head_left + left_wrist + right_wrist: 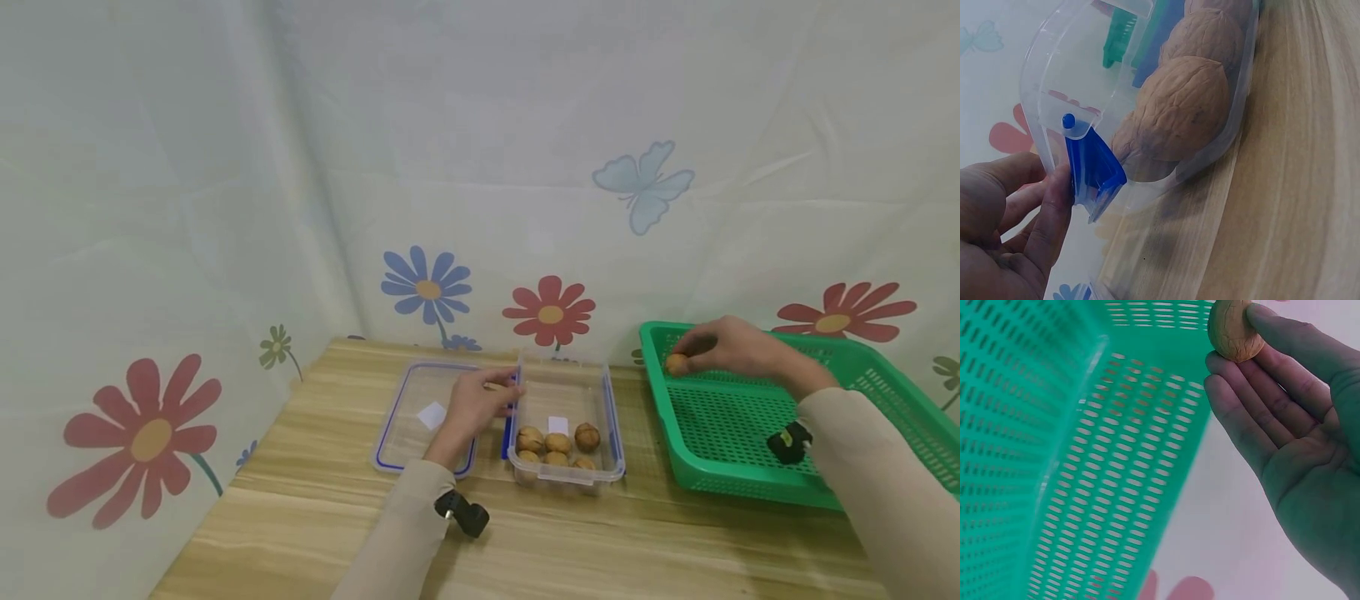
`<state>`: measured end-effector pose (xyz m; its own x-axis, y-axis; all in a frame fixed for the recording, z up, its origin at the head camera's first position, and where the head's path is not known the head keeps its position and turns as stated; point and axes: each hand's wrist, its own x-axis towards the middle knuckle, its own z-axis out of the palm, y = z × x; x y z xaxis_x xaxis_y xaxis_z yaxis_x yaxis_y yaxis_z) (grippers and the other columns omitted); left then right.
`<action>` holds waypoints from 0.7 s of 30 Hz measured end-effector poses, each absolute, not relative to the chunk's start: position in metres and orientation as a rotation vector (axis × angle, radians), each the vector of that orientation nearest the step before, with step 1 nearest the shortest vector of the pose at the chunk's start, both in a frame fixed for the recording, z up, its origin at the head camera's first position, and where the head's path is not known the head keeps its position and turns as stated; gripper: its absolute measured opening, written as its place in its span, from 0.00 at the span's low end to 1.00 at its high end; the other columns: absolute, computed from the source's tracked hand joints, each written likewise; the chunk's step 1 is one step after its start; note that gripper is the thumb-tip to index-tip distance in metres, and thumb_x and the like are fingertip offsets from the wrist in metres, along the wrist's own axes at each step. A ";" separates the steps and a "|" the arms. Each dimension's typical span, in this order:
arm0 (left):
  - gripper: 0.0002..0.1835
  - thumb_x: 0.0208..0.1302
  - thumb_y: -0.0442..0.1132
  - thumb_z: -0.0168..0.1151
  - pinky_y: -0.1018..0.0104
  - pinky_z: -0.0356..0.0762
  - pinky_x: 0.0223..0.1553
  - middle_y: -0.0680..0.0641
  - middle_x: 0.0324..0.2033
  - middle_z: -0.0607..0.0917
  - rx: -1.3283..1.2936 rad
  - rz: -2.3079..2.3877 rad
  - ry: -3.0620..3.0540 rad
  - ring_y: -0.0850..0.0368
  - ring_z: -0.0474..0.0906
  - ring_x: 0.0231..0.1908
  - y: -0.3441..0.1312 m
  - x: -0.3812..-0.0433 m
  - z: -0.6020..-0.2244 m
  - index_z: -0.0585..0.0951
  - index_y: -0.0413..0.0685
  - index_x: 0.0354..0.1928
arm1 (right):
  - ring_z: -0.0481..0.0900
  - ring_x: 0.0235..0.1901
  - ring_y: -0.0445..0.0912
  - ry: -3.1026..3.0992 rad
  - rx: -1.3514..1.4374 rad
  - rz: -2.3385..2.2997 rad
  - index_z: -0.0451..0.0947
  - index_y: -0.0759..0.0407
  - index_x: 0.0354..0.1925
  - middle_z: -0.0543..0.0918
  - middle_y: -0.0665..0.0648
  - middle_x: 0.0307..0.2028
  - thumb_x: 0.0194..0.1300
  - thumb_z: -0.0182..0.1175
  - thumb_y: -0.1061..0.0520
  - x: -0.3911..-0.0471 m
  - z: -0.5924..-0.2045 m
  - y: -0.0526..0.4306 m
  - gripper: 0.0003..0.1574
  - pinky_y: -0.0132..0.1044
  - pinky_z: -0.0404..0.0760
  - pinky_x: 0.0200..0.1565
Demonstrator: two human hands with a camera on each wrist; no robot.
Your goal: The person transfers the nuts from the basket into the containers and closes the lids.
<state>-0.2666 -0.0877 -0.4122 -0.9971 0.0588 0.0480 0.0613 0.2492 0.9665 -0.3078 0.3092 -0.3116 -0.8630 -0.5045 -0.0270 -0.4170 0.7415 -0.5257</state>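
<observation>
My right hand [738, 348] pinches a walnut [1235, 334] between thumb and fingertips, over the left end of the green basket [757, 483]. My left hand [472, 406] grips the left side wall of a clear plastic box [566, 476], thumb on the outside beside a blue latch [1094, 165]. Several walnuts [587, 437] lie in the near half of the box, in two rows, with a white label [557, 426] behind them. The far half shows bare plastic.
Left of the box a clear lid [395, 421] with a blue seal lies flat on the wooden table [300, 492]. The basket stands to the right of the box, close to the flowered curtain [487, 208]. That curtain encloses the table's back and left sides.
</observation>
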 end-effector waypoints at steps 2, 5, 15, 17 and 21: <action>0.22 0.71 0.37 0.72 0.63 0.91 0.38 0.46 0.46 0.87 -0.114 -1.923 -2.483 0.53 0.89 0.31 -0.087 -0.267 -0.412 0.85 0.46 0.65 | 0.85 0.52 0.57 2.812 -0.749 -0.747 0.86 0.64 0.57 0.89 0.57 0.51 0.74 0.70 0.51 -0.306 -0.305 0.309 0.21 0.53 0.87 0.50; 0.21 0.71 0.37 0.72 0.64 0.91 0.39 0.46 0.46 0.86 -0.106 -1.935 -2.480 0.53 0.89 0.32 -0.087 -0.267 -0.412 0.85 0.46 0.65 | 0.85 0.53 0.57 2.847 -0.746 -0.730 0.87 0.62 0.56 0.89 0.56 0.51 0.73 0.70 0.50 -0.304 -0.297 0.309 0.21 0.54 0.86 0.50; 0.22 0.71 0.37 0.72 0.63 0.91 0.39 0.46 0.46 0.86 -0.110 -1.937 -2.477 0.53 0.89 0.32 -0.088 -0.266 -0.412 0.85 0.45 0.65 | 0.86 0.51 0.54 2.908 -0.747 -0.734 0.87 0.60 0.56 0.89 0.54 0.50 0.71 0.73 0.47 -0.295 -0.277 0.297 0.23 0.50 0.86 0.49; 0.22 0.71 0.37 0.72 0.63 0.91 0.39 0.46 0.46 0.86 -0.106 -1.936 -2.479 0.52 0.89 0.32 -0.088 -0.265 -0.411 0.85 0.46 0.65 | 0.86 0.51 0.52 2.911 -0.747 -0.750 0.87 0.59 0.56 0.89 0.53 0.50 0.70 0.74 0.46 -0.291 -0.271 0.292 0.24 0.50 0.85 0.50; 0.21 0.71 0.38 0.72 0.61 0.92 0.40 0.46 0.46 0.87 -0.099 -1.928 -2.484 0.52 0.89 0.33 -0.088 -0.266 -0.412 0.85 0.47 0.65 | 0.87 0.49 0.50 2.921 -0.767 -0.756 0.87 0.58 0.56 0.90 0.52 0.48 0.69 0.75 0.45 -0.283 -0.260 0.277 0.25 0.48 0.86 0.51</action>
<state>-0.2659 -0.0877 -0.4121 -0.9980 0.0522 0.0355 0.0474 0.2470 0.9679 -0.2834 0.2772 -0.2603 -0.8783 -0.4690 0.0926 -0.4550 0.7607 -0.4629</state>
